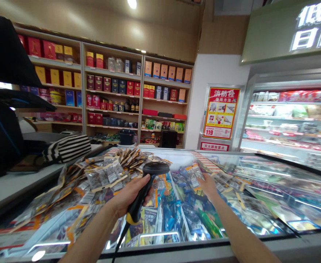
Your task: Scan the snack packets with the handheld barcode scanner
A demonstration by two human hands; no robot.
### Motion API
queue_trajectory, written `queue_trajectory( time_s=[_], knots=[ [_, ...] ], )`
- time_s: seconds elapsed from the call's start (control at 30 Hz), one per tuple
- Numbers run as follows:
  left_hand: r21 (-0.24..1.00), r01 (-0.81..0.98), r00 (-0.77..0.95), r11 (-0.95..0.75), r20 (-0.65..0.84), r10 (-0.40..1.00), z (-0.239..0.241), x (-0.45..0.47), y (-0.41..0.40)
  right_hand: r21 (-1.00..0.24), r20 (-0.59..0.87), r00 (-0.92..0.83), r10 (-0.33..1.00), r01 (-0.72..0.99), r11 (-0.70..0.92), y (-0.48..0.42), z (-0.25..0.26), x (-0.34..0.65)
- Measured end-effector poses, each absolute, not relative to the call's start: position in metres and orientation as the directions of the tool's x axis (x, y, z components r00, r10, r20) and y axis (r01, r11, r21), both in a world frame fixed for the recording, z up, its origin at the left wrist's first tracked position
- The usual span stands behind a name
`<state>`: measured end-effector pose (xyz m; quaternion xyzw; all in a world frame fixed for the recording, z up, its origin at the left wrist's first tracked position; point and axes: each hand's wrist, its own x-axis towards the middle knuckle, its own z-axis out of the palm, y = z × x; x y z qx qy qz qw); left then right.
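Note:
My left hand [129, 195] is wrapped round the handle of a black barcode scanner [149, 182] with a yellow band and a cable hanging down. The scanner's head points away over a chest freezer's glass lid [177, 160]. My right hand [208, 186] reaches out flat, fingers on a clear packet with a printed label [193, 171] that lies on the glass. A heap of similar clear packets with orange edges [108, 171] covers the lid to the left of the scanner.
More packets [248, 193] lie over the freezer's right side. A striped bag [67, 148] rests on a grey counter [15, 182] at left. Shelves of boxed bottles [113, 87] fill the back wall. An open chiller [289, 120] stands at right beside a red poster [221, 113].

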<state>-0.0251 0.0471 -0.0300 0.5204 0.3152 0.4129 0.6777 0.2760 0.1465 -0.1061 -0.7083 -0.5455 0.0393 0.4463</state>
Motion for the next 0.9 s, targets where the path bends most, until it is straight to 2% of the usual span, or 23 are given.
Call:
queue_trajectory(
  time_s=[0.13, 0.23, 0.33, 0.47, 0.57, 0.63, 0.7, 0.83, 0.9],
  knots=[
    [0.959, -0.244, 0.405, 0.147, -0.038, 0.914, -0.031, -0.040, 0.047, -0.543, 0.389, 0.427, 0.816, 0.822, -0.172, 0.147, -0.099, 0.312],
    [0.952, -0.268, 0.397, 0.145, -0.028, 0.917, -0.032, -0.049, 0.047, -0.385, 0.361, 0.442, 0.821, 0.872, -0.301, 0.143, -0.097, 0.338],
    [0.946, -0.291, 0.398, 0.146, -0.019, 0.917, -0.034, -0.056, 0.048, -0.275, 0.360, 0.446, 0.819, 0.890, -0.364, 0.138, -0.098, 0.358],
    [0.946, -0.297, 0.363, 0.132, -0.016, 0.932, -0.036, -0.065, 0.047, -0.226, 0.403, 0.486, 0.775, 0.874, -0.431, 0.134, -0.097, 0.368],
    [0.949, -0.288, 0.345, 0.131, -0.025, 0.938, -0.037, -0.070, 0.044, -0.217, 0.516, 0.503, 0.694, 0.860, -0.462, 0.134, -0.093, 0.353],
    [0.949, -0.281, 0.332, 0.142, -0.043, 0.942, -0.037, -0.072, 0.042, -0.220, 0.620, 0.466, 0.631, 0.875, -0.430, 0.136, -0.088, 0.327],
    [0.951, -0.273, 0.318, 0.145, -0.053, 0.947, -0.037, -0.071, 0.041, -0.223, 0.639, 0.361, 0.679, 0.932, -0.286, 0.138, -0.084, 0.290],
    [0.952, -0.266, 0.308, 0.152, -0.065, 0.949, -0.036, -0.069, 0.040, -0.352, 0.424, 0.127, 0.897, 0.935, 0.034, 0.139, -0.085, 0.208],
    [0.949, -0.270, 0.311, 0.165, -0.076, 0.947, -0.036, -0.067, 0.039, -0.424, 0.322, 0.076, 0.943, 0.903, 0.072, 0.139, -0.091, 0.177]
  ],
)
